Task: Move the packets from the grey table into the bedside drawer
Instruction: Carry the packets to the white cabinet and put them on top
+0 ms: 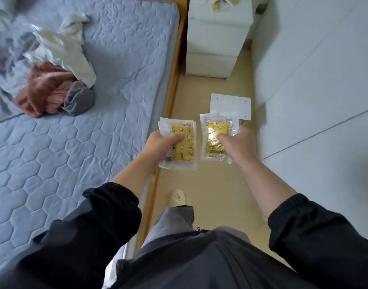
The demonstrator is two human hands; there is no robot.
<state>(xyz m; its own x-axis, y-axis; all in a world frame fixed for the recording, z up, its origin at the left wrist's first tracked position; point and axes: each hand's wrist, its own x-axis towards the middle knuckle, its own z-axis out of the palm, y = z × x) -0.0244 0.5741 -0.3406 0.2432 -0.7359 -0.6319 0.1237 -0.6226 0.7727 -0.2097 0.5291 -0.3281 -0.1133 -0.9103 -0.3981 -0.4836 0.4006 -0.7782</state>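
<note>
While beside bed [120, 65], sheet [231, 103] before drawers [216, 38].

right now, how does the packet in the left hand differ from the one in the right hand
The left packet has its orange strip at the far end; the right packet has it at the near end. The left packet looks matte; the right packet shows glare. Both are clear wrappers with yellow patterned contents.

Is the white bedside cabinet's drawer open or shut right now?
Shut: both drawer fronts on the bedside cabinet sit flush, no interior showing.
</note>
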